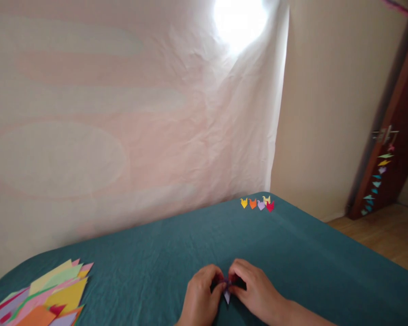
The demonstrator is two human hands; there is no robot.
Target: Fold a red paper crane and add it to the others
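A small folded piece of purple paper [227,296] is pinched between my two hands near the front of the green-covered table. My left hand [204,292] grips its left side with thumb and forefinger. From the right, my right hand [255,287] pinches the other side the same way. One pale, pointed end sticks down below the fingertips. The fingers cover most of the upper part, so its full shape is hidden.
Colored paper sheets [59,290] lie in a loose pile at the table's left. Several small folded paper figures [253,203] sit at the far right corner of the green cloth [149,253]. A string of paper figures [376,184] hangs from the door handle [387,133].
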